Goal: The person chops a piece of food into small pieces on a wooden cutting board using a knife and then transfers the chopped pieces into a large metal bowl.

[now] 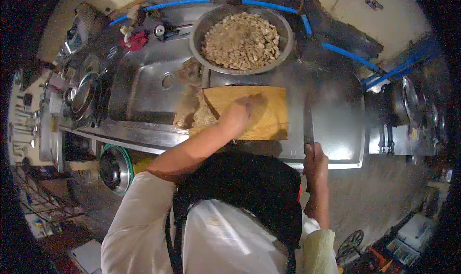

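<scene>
My left hand (pixel 248 110) is over a yellow-brown wooden board (pixel 275 108) lying across the steel sink counter; it is blurred, and whether it touches the board or holds something is unclear. To the board's right, my right hand (pixel 315 157) grips a long knife (pixel 308 126), its blade pointing away from me. Behind the board stands a wide steel bowl (pixel 288 45) heaped with pale, chopped pieces (pixel 245 40) of some food. At the board's left end lies a crumpled brownish piece (pixel 187 115), too blurred to name.
A sink basin (pixel 144 83) with a drain opens on the left. A red cloth (pixel 135 40) lies at its back rim. Blue pipe (pixel 349 56) runs along the wall. Metal pans (pixel 84 95) stand far left, and a large pot (pixel 405 97) stands right.
</scene>
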Demonstrator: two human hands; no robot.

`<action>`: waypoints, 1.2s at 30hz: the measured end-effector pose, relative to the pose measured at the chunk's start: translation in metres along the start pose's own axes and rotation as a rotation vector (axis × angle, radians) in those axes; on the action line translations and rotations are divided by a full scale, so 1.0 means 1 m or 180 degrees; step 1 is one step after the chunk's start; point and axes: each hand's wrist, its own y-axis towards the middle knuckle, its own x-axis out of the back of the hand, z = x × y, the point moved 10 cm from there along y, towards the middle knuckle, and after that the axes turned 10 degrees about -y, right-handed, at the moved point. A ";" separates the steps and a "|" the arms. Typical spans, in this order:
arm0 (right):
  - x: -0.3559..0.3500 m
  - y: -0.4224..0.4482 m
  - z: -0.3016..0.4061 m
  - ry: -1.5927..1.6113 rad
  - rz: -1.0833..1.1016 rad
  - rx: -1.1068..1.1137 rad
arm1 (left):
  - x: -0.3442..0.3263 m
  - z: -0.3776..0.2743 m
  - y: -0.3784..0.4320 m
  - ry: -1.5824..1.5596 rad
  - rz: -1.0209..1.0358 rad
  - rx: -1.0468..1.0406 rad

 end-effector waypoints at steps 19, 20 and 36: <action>-0.092 -0.068 0.090 -0.0598 0.0394 0.1079 | 0.135 0.143 -0.079 0.0634 -0.0304 0.1336; -0.095 -0.069 0.091 -0.0882 0.0424 0.1023 | 0.131 0.148 -0.084 0.0066 -0.0327 0.1851; -0.126 -0.067 0.139 -0.1635 -0.0075 0.1413 | 0.025 0.124 -0.074 -0.2866 -0.1134 0.1724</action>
